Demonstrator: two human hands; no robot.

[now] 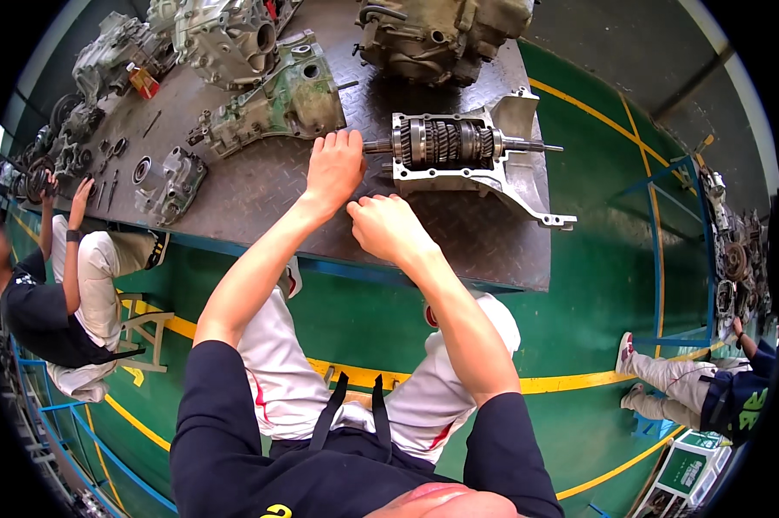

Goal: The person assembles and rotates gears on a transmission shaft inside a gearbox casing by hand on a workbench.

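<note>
An open gearbox housing (441,180) lies on the bench, with a shaft of several dark gears (443,142) inside and a thinner shaft end (532,147) sticking out to the right. My left hand (334,173) has its fingers curled round the left end of the shaft (377,147). Below it, my right hand (385,226) is closed, knuckles up, just below and left of the housing's lower corner; whether it holds anything is hidden.
The metal bench (269,207) also bears large castings (446,34), a greenish housing (286,104), a smaller housing (178,186), tools and small parts. A co-worker (70,302) sits at left, handling parts; another person (700,388) is at right beside a blue rack (661,250).
</note>
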